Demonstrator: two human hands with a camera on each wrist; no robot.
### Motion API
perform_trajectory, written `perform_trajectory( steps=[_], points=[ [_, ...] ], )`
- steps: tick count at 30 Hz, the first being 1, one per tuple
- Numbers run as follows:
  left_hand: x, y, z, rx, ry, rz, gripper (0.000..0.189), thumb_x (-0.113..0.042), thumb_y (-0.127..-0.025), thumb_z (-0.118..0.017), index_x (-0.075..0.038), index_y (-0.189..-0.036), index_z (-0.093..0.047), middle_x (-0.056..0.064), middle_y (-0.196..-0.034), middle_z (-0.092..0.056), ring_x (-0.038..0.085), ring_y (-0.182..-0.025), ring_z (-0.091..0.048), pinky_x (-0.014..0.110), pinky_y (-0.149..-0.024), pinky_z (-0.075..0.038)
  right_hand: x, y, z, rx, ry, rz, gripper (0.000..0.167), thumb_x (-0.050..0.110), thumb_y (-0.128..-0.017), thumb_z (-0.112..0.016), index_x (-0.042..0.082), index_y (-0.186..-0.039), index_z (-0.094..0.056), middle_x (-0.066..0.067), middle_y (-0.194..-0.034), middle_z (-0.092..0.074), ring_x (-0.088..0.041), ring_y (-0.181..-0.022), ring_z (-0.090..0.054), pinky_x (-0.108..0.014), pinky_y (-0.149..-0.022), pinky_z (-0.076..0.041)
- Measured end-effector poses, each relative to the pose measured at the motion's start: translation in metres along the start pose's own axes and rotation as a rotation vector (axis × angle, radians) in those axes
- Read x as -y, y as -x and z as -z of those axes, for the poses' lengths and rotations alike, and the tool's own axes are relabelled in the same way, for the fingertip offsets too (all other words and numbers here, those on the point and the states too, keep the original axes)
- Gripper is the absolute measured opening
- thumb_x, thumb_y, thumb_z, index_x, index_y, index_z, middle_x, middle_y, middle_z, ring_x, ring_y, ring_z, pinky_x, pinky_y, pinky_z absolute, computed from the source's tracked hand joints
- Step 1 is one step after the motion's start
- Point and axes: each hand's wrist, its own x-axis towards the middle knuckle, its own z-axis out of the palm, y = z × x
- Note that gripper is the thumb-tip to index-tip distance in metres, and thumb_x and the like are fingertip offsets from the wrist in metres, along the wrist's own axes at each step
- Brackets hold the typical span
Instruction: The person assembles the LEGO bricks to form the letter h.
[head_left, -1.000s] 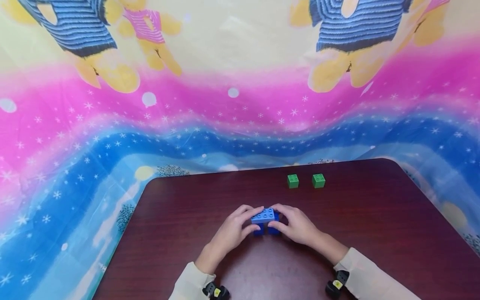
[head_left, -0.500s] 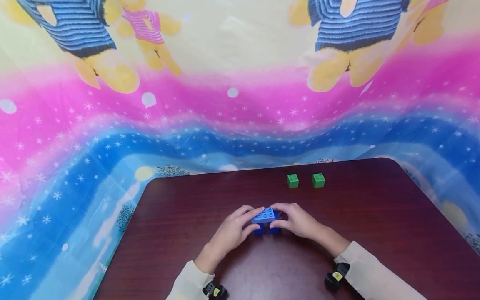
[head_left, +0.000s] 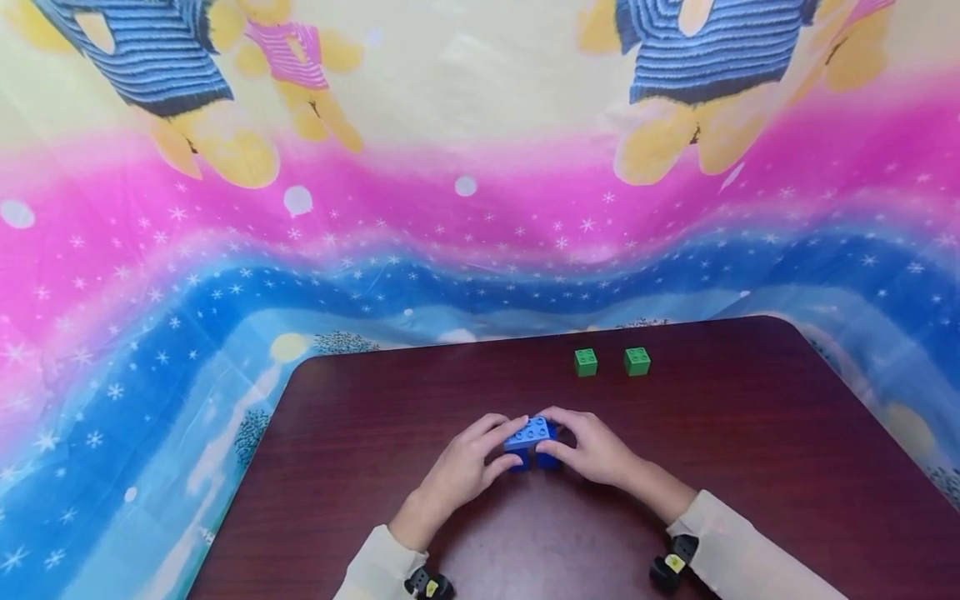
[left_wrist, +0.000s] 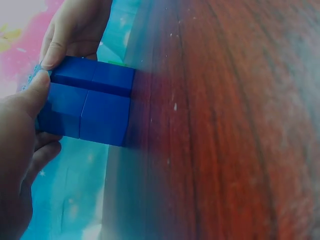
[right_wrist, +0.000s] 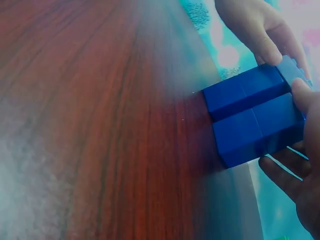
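At the table's middle, two stacks of dark blue toy building bricks stand side by side, with a narrow gap between the left stack and the right stack. A light blue toy brick with studs lies across their tops, slightly askew. My left hand pinches it at its left end, thumb in front and fingers over the far side. From the right, my right hand grips the upper part of the right stack, its thumb right at the light blue brick's edge. The fingers behind the stacks are partly hidden.
Two green toy bricks, a left one and a right one, stand apart near the far edge of the dark red-brown table. Behind it hangs a printed cloth with bears and snowflakes.
Both hands stay at the bricks with only small shifts. The light blue brick has turned slightly, and my left thumb sits a little lower. The green bricks have not moved.
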Motion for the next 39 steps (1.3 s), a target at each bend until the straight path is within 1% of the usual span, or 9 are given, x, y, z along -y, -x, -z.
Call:
perform_trajectory(
  steps=[4, 6, 12, 18, 23, 28, 33, 36, 39],
  points=[
    [0.0, 0.0, 0.001, -0.01, 0.019, 0.0, 0.051, -0.026, -0.096, -0.072, -0.019, -0.145, -0.059, 0.0, -0.122, -0.062, 0.01, -0.104, -0.062, 0.026, -0.091, -0.056, -0.002, 0.0, 0.0, -0.014, 0.017, 0.03, 0.035, 0.033, -0.097, -0.071, 0.016, -0.127, -0.064, 0.007, -0.109, -0.071, -0.005, -0.092, -0.065, -0.032, -0.084, -0.058],
    [0.001, 0.0, 0.001, -0.013, 0.024, -0.004, 0.052, -0.027, -0.095, -0.073, -0.019, -0.145, -0.059, -0.001, -0.122, -0.063, 0.01, -0.104, -0.063, 0.025, -0.091, -0.056, -0.002, 0.0, -0.001, -0.015, 0.02, 0.04, 0.035, 0.033, -0.097, -0.071, 0.016, -0.127, -0.064, 0.007, -0.108, -0.071, -0.005, -0.092, -0.065, -0.032, -0.084, -0.058],
    [0.002, 0.0, -0.001, -0.013, 0.028, -0.009, 0.057, -0.025, -0.091, -0.078, -0.019, -0.144, -0.059, -0.001, -0.123, -0.063, 0.01, -0.107, -0.063, 0.026, -0.093, -0.055, -0.004, -0.001, -0.001, -0.016, 0.039, 0.043, 0.035, 0.033, -0.096, -0.072, 0.019, -0.126, -0.064, 0.01, -0.108, -0.07, -0.004, -0.092, -0.065, -0.032, -0.085, -0.058],
    [0.001, -0.002, 0.001, -0.009, 0.044, -0.007, 0.052, -0.022, -0.093, -0.075, -0.017, -0.143, -0.06, 0.0, -0.123, -0.064, 0.011, -0.109, -0.063, 0.027, -0.095, -0.054, -0.004, 0.0, -0.001, -0.018, 0.064, 0.058, 0.036, 0.032, -0.095, -0.074, 0.019, -0.126, -0.064, 0.011, -0.109, -0.07, -0.004, -0.092, -0.065, -0.032, -0.084, -0.059],
    [0.001, -0.002, 0.001, -0.007, 0.047, -0.004, 0.051, -0.022, -0.095, -0.074, -0.018, -0.143, -0.06, 0.0, -0.122, -0.064, 0.011, -0.108, -0.063, 0.027, -0.095, -0.055, -0.005, -0.002, 0.003, 0.025, 0.088, 0.067, 0.04, 0.026, -0.094, -0.076, 0.016, -0.13, -0.063, 0.006, -0.114, -0.07, -0.007, -0.098, -0.067, -0.034, -0.088, -0.059],
    [0.0, -0.003, 0.002, 0.009, 0.047, 0.014, 0.051, -0.023, -0.096, -0.073, -0.02, -0.145, -0.059, -0.001, -0.122, -0.063, 0.01, -0.107, -0.063, 0.026, -0.094, -0.054, -0.008, -0.006, 0.011, 0.085, 0.09, 0.081, 0.045, 0.027, -0.092, -0.077, 0.015, -0.134, -0.063, 0.005, -0.117, -0.071, -0.007, -0.098, -0.067, -0.033, -0.087, -0.059],
    [-0.001, -0.001, 0.002, 0.025, 0.022, 0.028, 0.052, -0.026, -0.097, -0.072, -0.022, -0.146, -0.057, -0.001, -0.123, -0.062, 0.01, -0.106, -0.062, 0.025, -0.093, -0.055, -0.009, -0.009, 0.015, 0.142, 0.085, 0.082, 0.048, 0.032, -0.092, -0.076, 0.016, -0.135, -0.062, 0.006, -0.115, -0.071, -0.004, -0.094, -0.065, -0.03, -0.084, -0.058],
    [-0.001, -0.001, 0.001, 0.017, 0.011, 0.025, 0.052, -0.026, -0.097, -0.072, -0.022, -0.147, -0.056, -0.002, -0.123, -0.062, 0.01, -0.105, -0.062, 0.026, -0.092, -0.055, -0.01, -0.01, 0.015, 0.154, 0.094, 0.08, 0.048, 0.035, -0.092, -0.075, 0.016, -0.135, -0.061, 0.006, -0.113, -0.071, -0.004, -0.093, -0.064, -0.03, -0.083, -0.058],
    [-0.002, -0.001, 0.0, 0.006, 0.012, 0.024, 0.052, -0.026, -0.097, -0.072, -0.021, -0.146, -0.057, -0.001, -0.122, -0.062, 0.01, -0.105, -0.062, 0.026, -0.092, -0.055, -0.01, -0.009, 0.014, 0.138, 0.089, 0.075, 0.047, 0.032, -0.092, -0.076, 0.017, -0.134, -0.062, 0.007, -0.112, -0.071, -0.004, -0.092, -0.063, -0.029, -0.081, -0.058]
  ],
)
